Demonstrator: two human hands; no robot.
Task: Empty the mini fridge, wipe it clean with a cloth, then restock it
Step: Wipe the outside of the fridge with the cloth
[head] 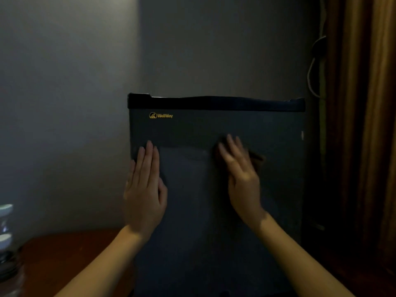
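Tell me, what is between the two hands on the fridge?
Only bare fridge door lies between the left hand and the right hand, which presses a dark cloth against it. The head view shows this.

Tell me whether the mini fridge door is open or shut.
Shut: the mini fridge door faces the camera flush under its top trim, no interior showing.

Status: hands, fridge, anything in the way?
Left hand flat on closed fridge door. Right hand presses dark cloth against it, blurred. Nothing in the way; bottle far left.
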